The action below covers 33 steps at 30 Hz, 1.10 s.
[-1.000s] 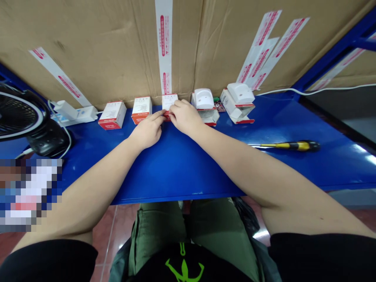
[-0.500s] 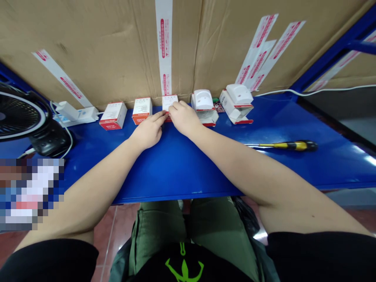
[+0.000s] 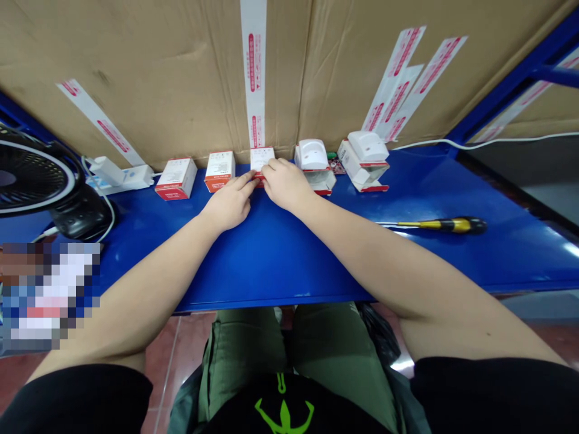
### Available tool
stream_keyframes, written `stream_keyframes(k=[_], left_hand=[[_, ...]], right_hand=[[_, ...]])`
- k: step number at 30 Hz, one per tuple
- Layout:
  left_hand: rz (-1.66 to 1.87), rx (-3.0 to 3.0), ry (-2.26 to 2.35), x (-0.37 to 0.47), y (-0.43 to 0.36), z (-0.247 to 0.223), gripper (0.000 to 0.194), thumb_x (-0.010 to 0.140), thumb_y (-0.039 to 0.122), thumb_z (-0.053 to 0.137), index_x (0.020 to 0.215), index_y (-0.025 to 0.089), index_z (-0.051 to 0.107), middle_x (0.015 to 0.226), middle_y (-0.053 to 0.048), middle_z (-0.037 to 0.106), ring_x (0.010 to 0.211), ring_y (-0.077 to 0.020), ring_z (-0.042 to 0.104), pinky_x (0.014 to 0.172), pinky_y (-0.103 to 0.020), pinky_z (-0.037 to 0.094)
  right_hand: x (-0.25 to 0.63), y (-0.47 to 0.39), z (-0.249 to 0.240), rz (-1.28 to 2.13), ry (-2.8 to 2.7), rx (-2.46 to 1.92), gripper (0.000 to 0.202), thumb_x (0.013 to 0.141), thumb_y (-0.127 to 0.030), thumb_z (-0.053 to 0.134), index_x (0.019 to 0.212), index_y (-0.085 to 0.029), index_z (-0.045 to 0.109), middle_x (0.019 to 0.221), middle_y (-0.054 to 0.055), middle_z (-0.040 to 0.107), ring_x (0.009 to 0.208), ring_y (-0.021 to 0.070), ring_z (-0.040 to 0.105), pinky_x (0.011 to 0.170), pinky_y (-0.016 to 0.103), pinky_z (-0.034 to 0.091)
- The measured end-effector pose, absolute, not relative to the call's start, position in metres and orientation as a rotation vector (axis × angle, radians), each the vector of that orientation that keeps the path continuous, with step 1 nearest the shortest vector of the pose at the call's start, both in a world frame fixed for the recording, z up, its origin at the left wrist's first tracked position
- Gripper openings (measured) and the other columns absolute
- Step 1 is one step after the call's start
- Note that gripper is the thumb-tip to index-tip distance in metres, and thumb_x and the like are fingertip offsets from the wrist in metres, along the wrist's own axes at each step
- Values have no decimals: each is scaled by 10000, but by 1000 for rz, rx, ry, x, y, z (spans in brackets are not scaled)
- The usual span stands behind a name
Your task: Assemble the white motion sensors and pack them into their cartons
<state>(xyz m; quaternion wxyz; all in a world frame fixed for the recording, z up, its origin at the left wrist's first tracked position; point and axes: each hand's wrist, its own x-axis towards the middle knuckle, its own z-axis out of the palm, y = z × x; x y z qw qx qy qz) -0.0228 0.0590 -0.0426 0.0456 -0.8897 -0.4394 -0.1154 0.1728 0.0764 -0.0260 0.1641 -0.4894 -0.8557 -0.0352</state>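
Against the cardboard, a small white-and-red box (image 3: 262, 156) stands between my two hands in the head view. Fingers of my left hand (image 3: 228, 204) press together on the box's red front edge from the left. My right hand (image 3: 288, 185) has its bent fingers closed on the same edge from the right. They cover most of the box's front. Just right of it, an open box (image 3: 320, 181) has a white plastic device (image 3: 312, 154) on top. Farther right, another open box (image 3: 362, 172) carries a similar white device (image 3: 368, 146).
Two closed boxes (image 3: 176, 178) (image 3: 220, 170) stand to the left. Beyond them are a white power strip (image 3: 136, 178) and a black fan (image 3: 75, 211). On the right of the blue table (image 3: 262, 265) lies a yellow-and-black screwdriver (image 3: 452, 225). A red circuit board (image 3: 336, 166) sits between the open boxes.
My right hand's fingers have shifted slightly down along the box's front edge, showing a little more of its top. My left hand stays nearly in place. The view has moved slightly.
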Motion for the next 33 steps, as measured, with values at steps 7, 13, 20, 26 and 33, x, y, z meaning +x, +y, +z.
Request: stream_keyframes(k=[7, 13, 20, 26, 33], left_hand=[[-401, -2681, -1263, -25, 58, -39, 568, 1000, 90, 512, 1554, 61, 633, 1715, -248, 534, 1584, -407, 546, 1328, -626, 483], [-567, -2417, -1494, -37, 53, -17, 426, 1004, 120, 504, 1365, 143, 731, 1514, -212, 685, 1432, -415, 635, 1224, -646, 534], [-542, -2326, -1792, -55, 61, -20, 360, 954, 151, 588, 1276, 220, 732, 1385, -173, 724, 1344, -454, 645, 1127, -698, 574], [-661, -2353, -1648, -62, 74, -31, 325, 952, 138, 593, 1217, 253, 742, 1290, -141, 750, 1232, -415, 673, 1096, -675, 612], [-573, -2339, -1716, -57, 68, -29, 344, 978, 184, 579, 1291, 227, 717, 1370, -176, 714, 1308, -456, 654, 1104, -717, 583]], right_hand=[[214, 79, -14, -167, -2269, -1219, 325, 996, -185, 566, 1248, -118, 759, 1314, 214, 717, 1272, 388, 639, 1169, 583, 481], [284, 89, -2, -104, -2100, -1320, 357, 950, -247, 648, 1282, -213, 777, 1290, 164, 714, 1273, 402, 660, 1178, 652, 518], [301, 94, -36, 78, -2090, -1377, 624, 863, -219, 768, 1482, -187, 705, 1521, 191, 618, 1429, 413, 617, 1276, 651, 480], [285, 103, -47, -105, -1976, -1439, 459, 907, -344, 796, 1316, -169, 684, 1355, 202, 650, 1304, 451, 648, 1148, 715, 523], [273, 96, -36, -52, -1950, -1568, 449, 926, -304, 772, 1317, -118, 652, 1394, 244, 602, 1360, 477, 617, 1201, 689, 473]])
